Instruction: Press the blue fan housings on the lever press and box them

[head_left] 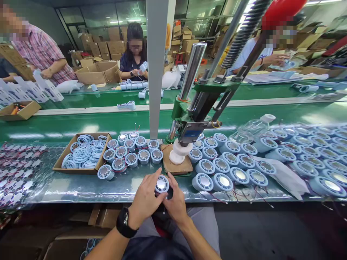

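Note:
A light-blue round housing with a silver disc in its top (162, 183) sits between my two hands at the bench's front edge. My left hand (146, 193) wraps its left side, with the thumb across the front. From the right, the fingers of my right hand (175, 202) close round the same housing; its underside is hidden. Just beyond my fingertips is a hand press with a white round pressing head (183, 147). Under that head, a white round block (176, 157) rests on a brown base plate (168, 167).
Left of the press stand several similar housings (131, 159) and a cardboard box (61, 169) of light-blue rings. Circuit boards (21, 169) cover the far left. More housings (222, 181), loose wires and a clear plastic bottle (251, 130) lie right. Co-workers work across the green bench.

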{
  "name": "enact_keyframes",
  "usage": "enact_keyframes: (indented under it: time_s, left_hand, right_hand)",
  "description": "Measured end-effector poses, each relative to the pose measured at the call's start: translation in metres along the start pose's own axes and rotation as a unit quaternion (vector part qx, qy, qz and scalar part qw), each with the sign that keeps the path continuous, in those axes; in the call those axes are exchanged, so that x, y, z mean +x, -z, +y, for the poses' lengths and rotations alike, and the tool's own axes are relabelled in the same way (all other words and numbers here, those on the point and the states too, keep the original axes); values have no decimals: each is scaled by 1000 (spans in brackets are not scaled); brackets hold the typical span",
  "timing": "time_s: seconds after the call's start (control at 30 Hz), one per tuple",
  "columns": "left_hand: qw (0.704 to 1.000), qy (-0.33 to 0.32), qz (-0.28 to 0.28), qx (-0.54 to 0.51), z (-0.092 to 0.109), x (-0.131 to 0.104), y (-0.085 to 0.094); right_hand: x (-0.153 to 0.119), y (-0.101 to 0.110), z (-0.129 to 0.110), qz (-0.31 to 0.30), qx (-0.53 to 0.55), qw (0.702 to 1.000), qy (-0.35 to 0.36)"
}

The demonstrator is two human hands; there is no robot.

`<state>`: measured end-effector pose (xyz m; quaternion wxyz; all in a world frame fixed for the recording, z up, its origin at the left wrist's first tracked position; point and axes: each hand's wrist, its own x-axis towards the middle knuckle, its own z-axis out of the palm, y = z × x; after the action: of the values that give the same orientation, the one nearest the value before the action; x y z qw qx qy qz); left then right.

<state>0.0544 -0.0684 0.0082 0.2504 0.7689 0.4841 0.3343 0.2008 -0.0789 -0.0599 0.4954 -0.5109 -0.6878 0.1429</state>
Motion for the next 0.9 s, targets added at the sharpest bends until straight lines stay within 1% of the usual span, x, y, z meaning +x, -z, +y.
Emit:
enact_keyframes:
  time_s: [0.17, 0.3, 0.4, 0.5, 0.57, 0.63, 0.67, 0.7, 0.73, 0.77, 0.8, 0.83, 0.87, 0.9]
  left_hand:
    - [998, 48, 46, -15, -5, -6, -8]
    - [993, 79, 85, -32, 0, -11, -17]
    - [988, 99, 103, -55, 3, -12, -22]
    - [987, 102, 106, -70, 1, -13, -27]
    - [986, 99, 111, -71, -1, -14, -29]
    - [987, 92, 112, -72, -3, -16, -32]
    - [987, 86, 110, -75, -4, -16, -33]
    - [988, 79, 106, -78, -4, -17, -33]
    - [989, 74, 102, -80, -4, -17, -33]
    - [989, 69, 97, -82, -3, -16, -33]
    - [990, 67, 93, -80, -2, -16, -32]
    - [991, 65, 88, -78, -1, -14, -31]
    - [992, 65, 83, -75, -1, -13, -30]
    - [992, 66, 78, -73, 0, -12, -29]
  right_hand:
    - [1, 3, -3, -12, 15, 1000, -1]
    - [3, 2, -5, -7, 15, 1000, 1]
    - [2, 1, -5, -17, -9, 1000, 23]
    - [0, 4, -3, -54, -31, 997, 42]
    - [3, 13, -2, -110, -46, 992, 38]
    - [15, 34, -7, -183, -77, 979, 56]
    - [26, 50, -14, -206, -97, 970, 80]
    - [41, 70, -24, -212, -121, 964, 109]
    - [59, 94, -39, -194, -146, 959, 146]
    - [81, 119, -56, -153, -172, 956, 183]
    - [106, 145, -77, -100, -202, 953, 203]
    - [133, 171, -98, -33, -224, 942, 249]
    - [162, 195, -120, 15, -251, 927, 278]
    - [192, 215, -139, 58, -257, 927, 268]
